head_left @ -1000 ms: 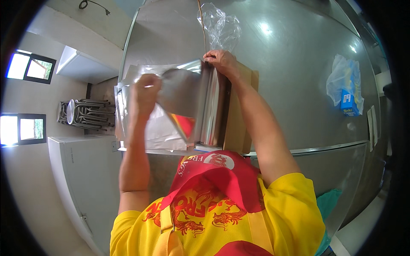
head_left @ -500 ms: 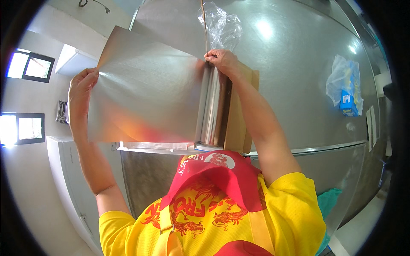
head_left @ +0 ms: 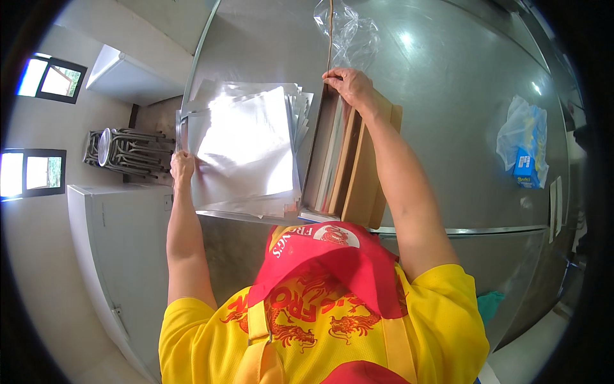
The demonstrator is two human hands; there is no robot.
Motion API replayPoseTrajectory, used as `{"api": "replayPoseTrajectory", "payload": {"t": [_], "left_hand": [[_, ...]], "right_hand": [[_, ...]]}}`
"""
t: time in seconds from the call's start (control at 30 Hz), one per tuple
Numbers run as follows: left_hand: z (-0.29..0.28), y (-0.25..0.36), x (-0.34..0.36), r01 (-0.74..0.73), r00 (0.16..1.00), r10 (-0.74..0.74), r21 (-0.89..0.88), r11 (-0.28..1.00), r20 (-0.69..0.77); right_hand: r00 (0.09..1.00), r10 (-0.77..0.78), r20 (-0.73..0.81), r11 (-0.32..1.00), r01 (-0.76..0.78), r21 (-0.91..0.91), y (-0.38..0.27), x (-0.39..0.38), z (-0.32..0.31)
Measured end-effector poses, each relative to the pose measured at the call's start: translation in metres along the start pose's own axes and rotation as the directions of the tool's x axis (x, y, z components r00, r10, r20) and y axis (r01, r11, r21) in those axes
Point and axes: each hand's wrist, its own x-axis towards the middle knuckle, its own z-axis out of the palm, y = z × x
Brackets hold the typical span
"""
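Several silvery foil sheets [head_left: 246,147] lie in a loose, uneven pile on the metal table. At the pile's left side my left hand [head_left: 182,165] is closed on the edge of a foil sheet, by the table's left edge. Just right of the pile stands a long, open cardboard box [head_left: 350,169], with a strip of shiny foil showing inside it. My right hand [head_left: 350,86] is closed on the far end of the box, fingers pinching its rim. How much of the roll is inside is hard to see.
Beyond my right hand lies a crumpled clear plastic bag [head_left: 348,32] beside a thin brown cord [head_left: 330,38]. At the right of the metal table [head_left: 448,160] sits a blue box [head_left: 526,168] in a plastic bag. Stacked stools [head_left: 131,150] and a white cabinet [head_left: 128,237] stand left.
The foil sheet that was stretched up from the box now lies lowered over the pile. My left hand has moved down and right; my right hand stays at the box's far end.
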Motion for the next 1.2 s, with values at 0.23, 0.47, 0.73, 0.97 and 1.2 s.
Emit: {"api": "replayPoseTrajectory", "payload": {"t": [0.23,0.47,0.73,0.97,1.2], "left_hand": [[-0.025,0.113,-0.082,-0.456,0.821,0.336,-0.177,0.872,-0.462],[-0.045,0.302,-0.248,-0.822,0.566,0.821,0.019,0.569,-0.065],[-0.008,0.321,-0.220,-0.652,0.748,0.664,-0.174,0.738,0.011],[-0.130,0.278,-0.164,-0.270,0.915,0.403,-0.684,0.677,0.037],[-0.251,0.243,-0.125,-0.089,0.948,0.310,-0.873,0.480,0.074]], "right_hand": [[1.000,-0.005,-0.014,1.000,0.004,-0.031,-0.005,-0.001,-0.003],[1.000,-0.024,-0.020,1.000,0.024,0.011,0.002,0.000,0.001],[1.000,-0.012,-0.014,0.999,0.013,0.040,0.000,0.005,-0.001],[0.997,-0.059,-0.039,0.996,0.061,0.060,0.010,0.002,0.004],[1.000,-0.029,-0.003,0.997,0.029,0.068,0.006,0.001,-0.002]]}}
